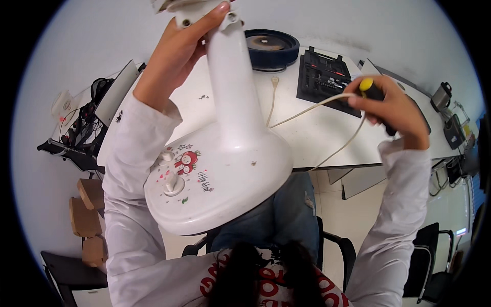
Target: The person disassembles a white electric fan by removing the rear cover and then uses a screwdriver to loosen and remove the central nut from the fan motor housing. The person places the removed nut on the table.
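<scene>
A white fan stand, with a tall neck and a wide base printed with small red cartoons, is tilted over my lap. My left hand is wrapped round the top of its neck, near the screw holes. Two white knobs stick up from the base. On the right, my right hand grips a black screwdriver with a yellow handle end; its tip is hidden. A pale power cord passes by the fingers of that hand, and its plug lies on the table.
On the white table lie a few small screws. An open black tool case and a round dark blue object stand toward the back. Cardboard boxes and a black chair are at the left; another chair is at the right.
</scene>
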The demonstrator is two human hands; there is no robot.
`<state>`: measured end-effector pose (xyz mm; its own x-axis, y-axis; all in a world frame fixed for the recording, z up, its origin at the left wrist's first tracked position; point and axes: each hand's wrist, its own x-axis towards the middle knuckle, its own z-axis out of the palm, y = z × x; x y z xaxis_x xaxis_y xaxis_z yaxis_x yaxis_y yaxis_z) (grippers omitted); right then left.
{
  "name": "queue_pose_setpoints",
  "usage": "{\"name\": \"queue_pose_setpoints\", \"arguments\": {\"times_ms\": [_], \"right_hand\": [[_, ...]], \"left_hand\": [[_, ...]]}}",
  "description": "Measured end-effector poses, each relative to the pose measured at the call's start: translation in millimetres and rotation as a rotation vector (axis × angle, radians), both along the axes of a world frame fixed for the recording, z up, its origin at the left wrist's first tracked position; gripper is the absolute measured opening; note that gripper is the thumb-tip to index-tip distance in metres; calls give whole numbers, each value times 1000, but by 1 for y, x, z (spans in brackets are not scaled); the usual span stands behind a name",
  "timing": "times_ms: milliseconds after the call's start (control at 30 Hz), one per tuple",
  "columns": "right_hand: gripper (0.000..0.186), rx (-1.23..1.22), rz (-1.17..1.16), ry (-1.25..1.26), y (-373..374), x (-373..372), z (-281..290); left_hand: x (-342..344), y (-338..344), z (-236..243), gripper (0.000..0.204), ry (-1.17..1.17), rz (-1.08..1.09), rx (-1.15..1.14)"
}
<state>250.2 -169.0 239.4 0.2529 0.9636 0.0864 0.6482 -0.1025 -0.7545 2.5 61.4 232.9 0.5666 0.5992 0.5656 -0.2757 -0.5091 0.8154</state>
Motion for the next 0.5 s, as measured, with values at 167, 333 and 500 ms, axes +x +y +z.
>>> {"name": "queue_pose_setpoints", "arguments": {"times_ms": [167,333,500], "right_hand": [[34,-153,-149,-478,-11,20,56],[46,-45,-612,-692,-31,98,80],[48,415,-593,-665,10,114,74]], "left_hand": [[1,1,32,39,-57,-73,2],[-22,11,39,33,-134,-66,-15],[1,-4,23,31,-197,44,15]]}}
